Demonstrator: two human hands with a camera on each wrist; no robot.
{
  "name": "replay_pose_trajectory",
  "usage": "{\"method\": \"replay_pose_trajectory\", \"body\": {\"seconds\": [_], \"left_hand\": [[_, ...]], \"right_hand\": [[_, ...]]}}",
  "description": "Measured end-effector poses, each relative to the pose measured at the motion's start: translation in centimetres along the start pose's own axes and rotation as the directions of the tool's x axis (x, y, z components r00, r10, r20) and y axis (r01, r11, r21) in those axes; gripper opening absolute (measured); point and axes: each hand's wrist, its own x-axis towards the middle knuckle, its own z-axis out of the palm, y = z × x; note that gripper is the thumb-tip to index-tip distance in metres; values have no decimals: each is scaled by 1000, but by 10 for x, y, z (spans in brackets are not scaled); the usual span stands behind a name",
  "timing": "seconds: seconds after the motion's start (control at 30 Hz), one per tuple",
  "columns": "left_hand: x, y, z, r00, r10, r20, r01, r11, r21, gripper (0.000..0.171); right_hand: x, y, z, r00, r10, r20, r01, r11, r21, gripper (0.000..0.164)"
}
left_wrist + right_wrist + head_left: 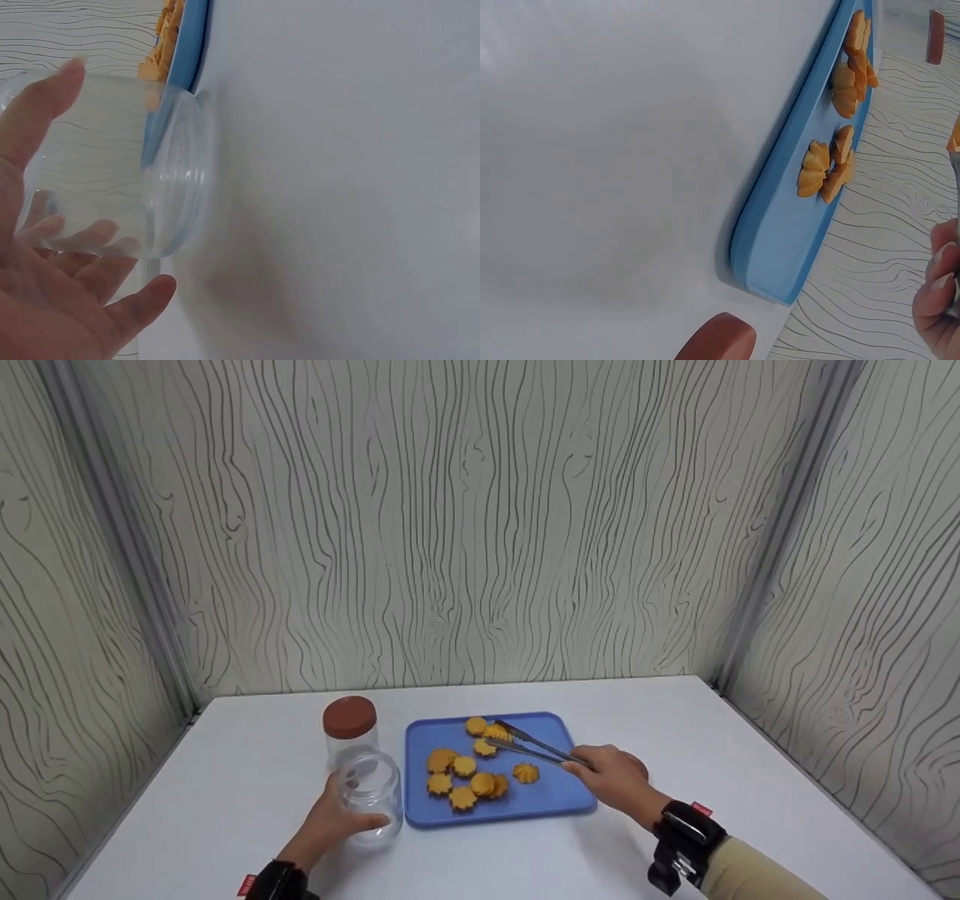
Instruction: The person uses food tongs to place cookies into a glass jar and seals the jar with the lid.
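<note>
My left hand (pixel 337 817) holds a clear open-topped jar (pixel 369 784), thumb on one side and fingers on the other. In the left wrist view the jar (pixel 112 161) stands close to the white tabletop. My right hand (pixel 611 780) grips metal tongs (pixel 544 754), whose tips reach over the far part of the blue tray (pixel 559 802). Between those tips sits a ridged cookie (pixel 496 732), and the right wrist view has a cookie (pixel 954 139) at the tong end. Several round and flower-shaped cookies (pixel 463 798) lie on the tray, some overlapping.
Behind the held jar stands a second jar with a reddish-brown lid (pixel 349 717). Another reddish-brown round piece (pixel 720 337) lies right of the tray, partly hidden by my right hand in the head view. Wood-grain panels (pixel 450 525) enclose the white table (pixel 247 757).
</note>
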Motion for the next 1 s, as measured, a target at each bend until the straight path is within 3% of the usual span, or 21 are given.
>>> {"method": "replay_pose_trajectory", "body": {"seconds": [0.13, 0.43, 1.0], "left_hand": [[1, 1, 0, 1000, -2, 4, 2, 1000, 0, 116], [0, -3, -1, 998, 64, -5, -64, 998, -17, 117], [1, -1, 0, 1000, 16, -3, -16, 1000, -1, 117]], "right_hand": [[4, -3, 1, 999, -42, 5, 42, 995, 90, 28], [11, -12, 7, 997, -51, 53, 42, 987, 154, 26], [18, -24, 16, 995, -54, 86, 38, 985, 170, 26]]}}
